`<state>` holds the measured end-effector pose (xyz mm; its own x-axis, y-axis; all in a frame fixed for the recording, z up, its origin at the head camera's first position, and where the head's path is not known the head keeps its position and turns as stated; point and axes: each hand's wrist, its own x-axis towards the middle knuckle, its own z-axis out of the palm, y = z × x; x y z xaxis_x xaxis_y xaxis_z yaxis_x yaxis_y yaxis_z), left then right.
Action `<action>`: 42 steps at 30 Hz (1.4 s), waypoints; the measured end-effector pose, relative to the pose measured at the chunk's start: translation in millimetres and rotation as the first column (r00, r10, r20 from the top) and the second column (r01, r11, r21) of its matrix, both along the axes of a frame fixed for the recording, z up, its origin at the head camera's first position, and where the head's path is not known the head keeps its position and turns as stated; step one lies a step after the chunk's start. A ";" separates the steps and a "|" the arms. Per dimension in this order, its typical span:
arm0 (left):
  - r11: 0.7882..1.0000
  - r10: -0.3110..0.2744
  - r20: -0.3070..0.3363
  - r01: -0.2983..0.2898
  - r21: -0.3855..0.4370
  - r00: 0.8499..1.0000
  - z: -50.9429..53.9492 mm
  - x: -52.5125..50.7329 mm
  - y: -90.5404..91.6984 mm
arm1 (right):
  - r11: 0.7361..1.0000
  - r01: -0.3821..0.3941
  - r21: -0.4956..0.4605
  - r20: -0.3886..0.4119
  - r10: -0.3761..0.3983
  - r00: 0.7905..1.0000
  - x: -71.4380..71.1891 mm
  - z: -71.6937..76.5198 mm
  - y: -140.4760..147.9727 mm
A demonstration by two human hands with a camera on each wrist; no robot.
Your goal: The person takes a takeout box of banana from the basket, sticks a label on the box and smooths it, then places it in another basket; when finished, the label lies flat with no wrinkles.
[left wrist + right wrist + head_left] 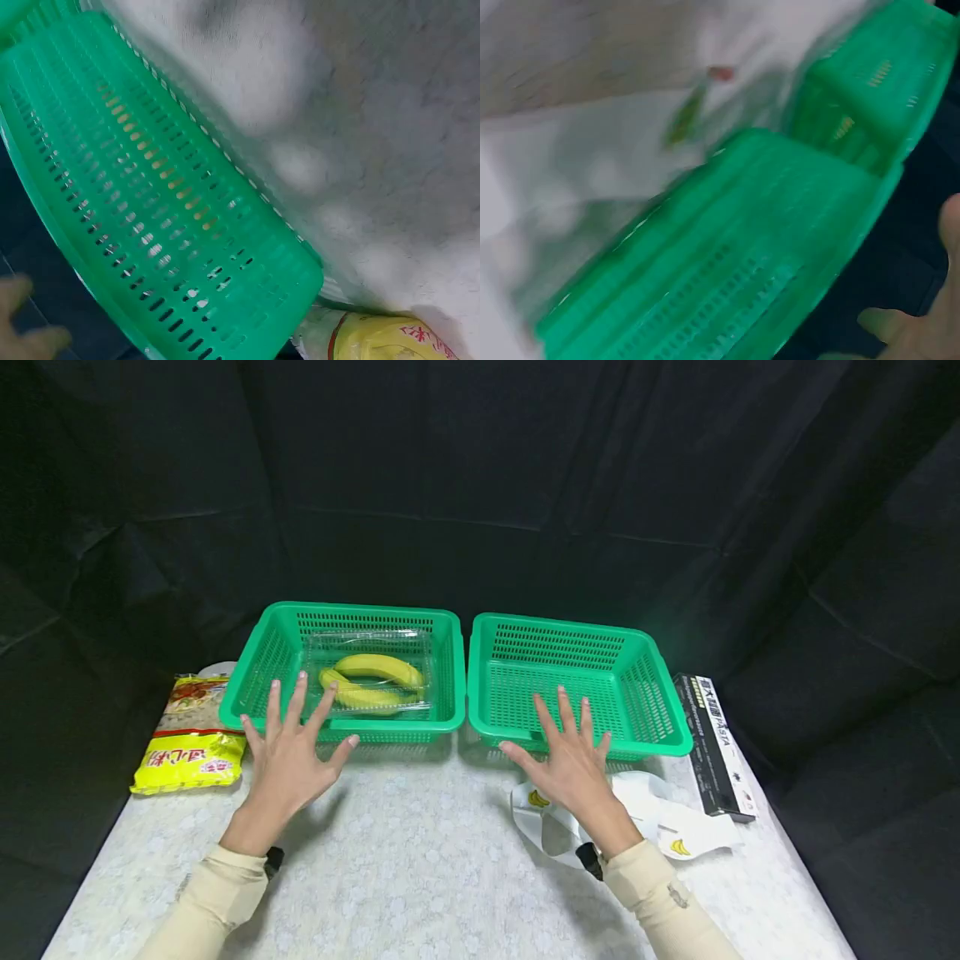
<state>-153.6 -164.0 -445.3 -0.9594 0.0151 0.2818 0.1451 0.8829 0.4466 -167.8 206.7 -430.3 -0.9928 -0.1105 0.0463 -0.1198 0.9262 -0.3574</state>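
Above the tabletop [427, 860], the left hand [288, 760] spreads its fingers near a green basket [397, 727] with two bananas inside [378, 667]; the right hand [573, 768] spreads its own near another basket [517, 685].

The left hand [31, 341] shows as blurred fingers before a dark backdrop [22, 236], apart from but near the rim of a green basket [259, 266]. Yellow shows through slots in the basket's wall. Across the basket from the fingers lie a pale tabletop [397, 172] and, by the basket's end, a yellow packet [382, 341] with red writing.
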 end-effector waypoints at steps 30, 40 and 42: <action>0.976 0.082 0.572 -0.183 0.122 0.816 19.0 -98.2 -36.3 | 0.843 0.221 -0.491 0.464 0.038 0.885 -100.1 2.6 -171.0; 0.976 0.089 0.561 -0.183 0.115 0.823 18.7 -96.3 -42.0 | 0.873 0.192 -0.449 0.395 0.002 0.919 -100.5 0.5 -175.2; 0.976 0.085 0.560 -0.182 0.120 0.824 19.6 -95.0 -44.1 | 0.876 0.191 -0.442 0.391 -0.004 0.920 -101.2 -0.1 -175.2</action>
<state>-248.6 -208.2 -425.7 -0.9446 -0.1230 -0.3044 -0.2806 0.7841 0.5536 -269.1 31.4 -430.4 -0.9507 -0.0706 -0.3019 0.1889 0.6402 -0.7446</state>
